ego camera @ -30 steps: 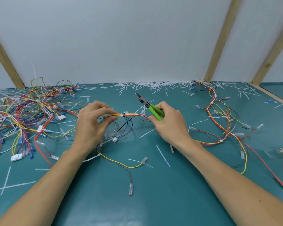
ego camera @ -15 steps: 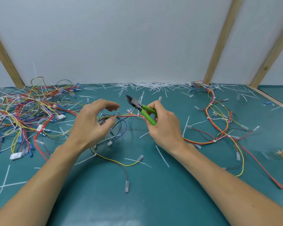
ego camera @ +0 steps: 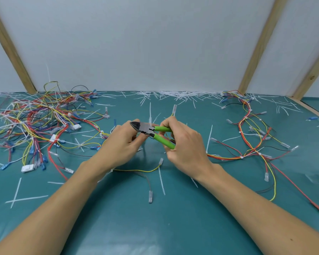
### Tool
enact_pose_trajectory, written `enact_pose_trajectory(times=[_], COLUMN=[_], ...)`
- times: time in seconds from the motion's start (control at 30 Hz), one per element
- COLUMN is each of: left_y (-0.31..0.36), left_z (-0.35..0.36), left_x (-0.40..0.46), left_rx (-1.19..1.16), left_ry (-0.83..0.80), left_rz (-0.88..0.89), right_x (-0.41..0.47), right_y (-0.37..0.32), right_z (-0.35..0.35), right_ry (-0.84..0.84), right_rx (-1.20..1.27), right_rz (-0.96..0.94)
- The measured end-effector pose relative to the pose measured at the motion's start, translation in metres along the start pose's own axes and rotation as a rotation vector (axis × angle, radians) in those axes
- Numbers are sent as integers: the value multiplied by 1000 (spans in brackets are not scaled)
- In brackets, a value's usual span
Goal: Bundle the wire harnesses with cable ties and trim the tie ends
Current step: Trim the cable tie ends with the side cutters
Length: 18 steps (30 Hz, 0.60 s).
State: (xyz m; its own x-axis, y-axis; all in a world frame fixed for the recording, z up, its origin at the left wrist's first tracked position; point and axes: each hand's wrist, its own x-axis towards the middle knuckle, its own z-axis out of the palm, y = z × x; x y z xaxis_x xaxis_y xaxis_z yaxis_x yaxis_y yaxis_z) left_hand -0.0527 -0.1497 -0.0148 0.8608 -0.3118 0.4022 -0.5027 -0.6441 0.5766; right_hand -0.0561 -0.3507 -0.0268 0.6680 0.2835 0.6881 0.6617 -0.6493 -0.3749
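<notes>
Wire pile [ego camera: 35, 126] left of cutters [ego camera: 151, 132]

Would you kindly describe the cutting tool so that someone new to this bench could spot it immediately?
Start at the teal table and look to its middle, where the two hands meet between the wire piles. The cutters sit in the right hand, dark nose pointing at the left hand. Their bright green handles are the only green thing among red, yellow and blue wires.

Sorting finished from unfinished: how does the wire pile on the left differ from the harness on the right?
The left wire pile is a dense tangle; the right harness runs in a tied strand. The pile shows many blue connectors, the harness mostly clear ones. Both lie on the teal mat.
</notes>
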Motion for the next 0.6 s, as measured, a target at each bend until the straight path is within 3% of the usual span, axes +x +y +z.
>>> enact_pose_trajectory(times=[0.17,0.43,0.53,0.6], left_y=[-2,-3,0,-2], left_z=[0,5,3,2], left_x=[-5,-2,-1,-2], left_rx=[-78,242,421,420], left_ry=[-86,83,74,51], left_rz=[94,-5,-6,-10], right_x=[0,0,1,1], right_y=[4,9,10,11], right_z=[1,4,5,5], right_ry=[23,14,6,0], right_rx=[-25,-21,-24,-19], right_rz=[37,90,93,93])
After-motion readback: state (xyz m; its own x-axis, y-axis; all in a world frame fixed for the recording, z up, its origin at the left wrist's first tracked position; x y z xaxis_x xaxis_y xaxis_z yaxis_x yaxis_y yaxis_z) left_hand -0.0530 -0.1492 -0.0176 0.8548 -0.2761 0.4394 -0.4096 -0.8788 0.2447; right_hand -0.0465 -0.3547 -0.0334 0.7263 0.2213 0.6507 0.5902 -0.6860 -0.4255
